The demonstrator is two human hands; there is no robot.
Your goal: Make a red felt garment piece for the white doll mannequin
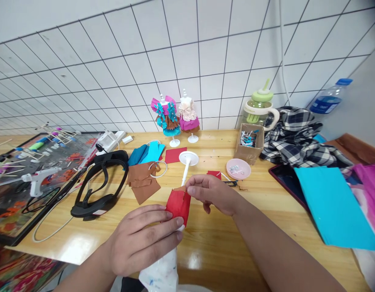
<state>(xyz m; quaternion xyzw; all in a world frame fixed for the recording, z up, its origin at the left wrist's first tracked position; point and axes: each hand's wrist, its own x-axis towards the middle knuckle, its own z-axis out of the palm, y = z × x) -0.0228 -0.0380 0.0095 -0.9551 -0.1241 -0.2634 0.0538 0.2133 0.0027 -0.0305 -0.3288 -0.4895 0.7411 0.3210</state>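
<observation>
White tiles with dark joints (pixel 212 52) back a pale wooden table (pixel 279 198). Over its near edge, the left hand (pixel 145 235) lies closed around a red piece (pixel 177 205) wrapped on a small white stand (pixel 185 174), which is tilted with its round base pointing toward the wall. Thumb and forefinger of the right hand (pixel 216 192) meet at the red piece's upper edge; whether they pinch it I cannot tell.

Beyond the right hand sits a shallow pink dish (pixel 245 172) with small silvery bits (pixel 235 168) and a white stick inside. Just behind it, an open cardboard box (pixel 245 154) holds a jumble of blue and white bits (pixel 250 138). Past the box stands a clear cup (pixel 257 110) with a green lid and straw, a green slotted insert showing through its wall. Farther right is a blue-capped bottle (pixel 327 101); its fill is hard to make out. Two dressed miniature mannequins (pixel 167 117) stand near the wall. Far left, a dark-framed board (pixel 11 240) bears a white glue gun (pixel 43 178) and thin sticks.
</observation>
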